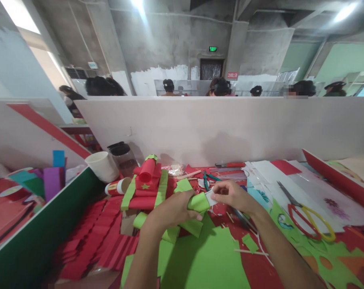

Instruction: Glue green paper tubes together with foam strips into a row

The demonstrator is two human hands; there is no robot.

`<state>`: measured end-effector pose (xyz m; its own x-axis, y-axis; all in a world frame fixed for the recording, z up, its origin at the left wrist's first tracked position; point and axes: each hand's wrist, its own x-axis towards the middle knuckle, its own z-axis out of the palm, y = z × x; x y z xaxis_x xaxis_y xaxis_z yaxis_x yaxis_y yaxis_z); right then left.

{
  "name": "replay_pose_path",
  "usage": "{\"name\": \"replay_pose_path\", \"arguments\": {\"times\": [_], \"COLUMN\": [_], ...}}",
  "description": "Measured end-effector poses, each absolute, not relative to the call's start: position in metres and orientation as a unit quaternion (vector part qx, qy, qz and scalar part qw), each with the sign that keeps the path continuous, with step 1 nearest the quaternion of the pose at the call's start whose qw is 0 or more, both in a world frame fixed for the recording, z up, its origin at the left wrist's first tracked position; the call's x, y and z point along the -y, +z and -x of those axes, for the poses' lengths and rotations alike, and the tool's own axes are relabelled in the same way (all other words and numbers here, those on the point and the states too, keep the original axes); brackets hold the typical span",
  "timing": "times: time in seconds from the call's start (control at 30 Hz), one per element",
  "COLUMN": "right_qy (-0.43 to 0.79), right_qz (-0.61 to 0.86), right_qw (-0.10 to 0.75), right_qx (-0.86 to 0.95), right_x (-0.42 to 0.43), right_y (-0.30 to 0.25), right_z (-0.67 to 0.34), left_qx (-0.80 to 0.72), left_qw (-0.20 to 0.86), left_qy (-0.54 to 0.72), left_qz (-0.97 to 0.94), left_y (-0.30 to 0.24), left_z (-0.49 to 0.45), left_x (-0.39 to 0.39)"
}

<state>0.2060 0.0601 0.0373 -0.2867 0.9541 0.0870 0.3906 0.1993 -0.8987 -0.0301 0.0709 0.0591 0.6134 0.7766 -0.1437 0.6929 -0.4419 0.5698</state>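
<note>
My left hand (178, 206) is wrapped around a rolled piece of green paper (199, 202), its fingers curled over the near side. At the roll's right end, my right hand (232, 196) pinches a small white piece (211, 197), perhaps tape or paper; its exact kind I cannot make out. More rolled green paper strips (171, 233) lie under and beside my left wrist. A large green sheet (203, 261) spreads below both hands. To the left stands a red paper model (146, 186) with green side strips and a yellow star.
Scissors (305, 216) with red and yellow handles lie at the right on papers. Folded red paper strips (88, 237) fill the left, beside a green divider (49, 224). A white cup (101, 166), a lidded jar (123, 158) and teal pliers (206, 178) stand or lie toward the back panel (230, 128).
</note>
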Motion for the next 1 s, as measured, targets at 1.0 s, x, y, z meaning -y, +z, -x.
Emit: {"name": "replay_pose_path", "arguments": {"times": [1.0], "right_qy": [0.409], "right_qz": [0.474], "right_qw": [0.315], "right_qx": [0.713], "right_x": [-0.061], "right_y": [0.037], "right_z": [-0.201], "left_qx": [-0.446], "left_qw": [0.323], "left_qy": [0.028], "left_qz": [-0.834], "left_y": [0.06], "left_z": [0.04], "left_x": [-0.07]}}
